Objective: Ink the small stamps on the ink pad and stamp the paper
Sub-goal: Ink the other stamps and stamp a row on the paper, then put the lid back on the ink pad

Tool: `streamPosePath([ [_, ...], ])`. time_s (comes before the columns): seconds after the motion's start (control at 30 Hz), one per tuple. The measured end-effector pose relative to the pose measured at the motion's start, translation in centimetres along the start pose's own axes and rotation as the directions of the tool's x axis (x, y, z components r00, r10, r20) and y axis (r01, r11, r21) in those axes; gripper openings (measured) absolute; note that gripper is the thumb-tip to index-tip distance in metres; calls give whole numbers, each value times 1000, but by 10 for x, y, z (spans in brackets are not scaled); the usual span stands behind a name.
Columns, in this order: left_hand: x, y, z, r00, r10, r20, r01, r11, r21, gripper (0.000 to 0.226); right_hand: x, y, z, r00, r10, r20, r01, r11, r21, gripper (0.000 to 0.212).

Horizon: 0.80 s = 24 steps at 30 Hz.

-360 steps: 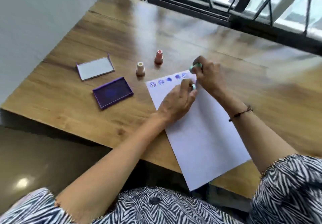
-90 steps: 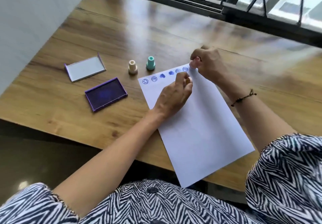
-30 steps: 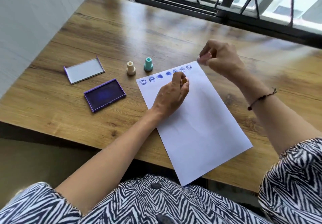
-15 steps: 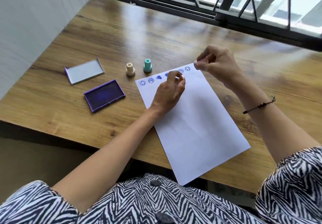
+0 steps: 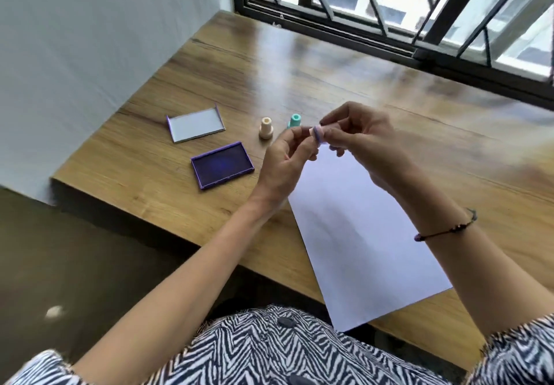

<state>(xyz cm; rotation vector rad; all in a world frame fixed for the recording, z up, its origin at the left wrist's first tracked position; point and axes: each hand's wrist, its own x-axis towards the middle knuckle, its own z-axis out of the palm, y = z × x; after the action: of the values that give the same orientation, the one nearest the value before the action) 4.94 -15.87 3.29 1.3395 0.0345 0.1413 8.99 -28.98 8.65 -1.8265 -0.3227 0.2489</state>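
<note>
Both my hands are raised above the top of the white paper [image 5: 359, 223]. My right hand [image 5: 356, 136] pinches a small pink stamp [image 5: 317, 133], its inked round face turned toward my left hand [image 5: 287, 160], whose fingertips touch it. The row of blue prints on the paper's top edge is hidden behind my hands. The open purple ink pad [image 5: 222, 164] lies left of the paper. A cream stamp [image 5: 266, 127] and a teal stamp [image 5: 293, 121] stand upright beyond the pad.
The ink pad's lid [image 5: 195, 125] lies upside down near the white wall on the left. The wooden table [image 5: 329, 64] runs to a barred window at the back. The table's front edge is close to my body.
My left hand lifted off the paper and met my right hand, which still holds the pink stamp. The camera view tilted up and shifted left.
</note>
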Motion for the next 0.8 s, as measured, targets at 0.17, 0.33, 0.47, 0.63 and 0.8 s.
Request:
streamPosePath([
  [0.17, -8, 7, -15, 998, 14, -61, -14, 1000, -7, 10, -2, -1, 18, 998, -62, -5, 62, 998, -26, 13],
  [0.33, -12, 13, -25, 996, 30, -89, -25, 998, 60, 11, -2, 0, 33, 997, -80, -21, 79, 996, -38, 17],
  [0.47, -8, 17, -36, 997, 2, -79, 22, 954, 300, 15, 11, -1, 38, 999, -36, 14, 38, 988, -149, 11],
  [0.63, -3, 21, -52, 980, 71, -186, 26, 881, 472, 24, 67, -7, 27, 984, -118, -131, 38, 867, -498, 12],
  [0.8, -3, 18, -72, 949, 109, -294, 68, 843, 533, 22, 120, -6, 48, 983, -159, 93, 170, 593, -787, 20],
])
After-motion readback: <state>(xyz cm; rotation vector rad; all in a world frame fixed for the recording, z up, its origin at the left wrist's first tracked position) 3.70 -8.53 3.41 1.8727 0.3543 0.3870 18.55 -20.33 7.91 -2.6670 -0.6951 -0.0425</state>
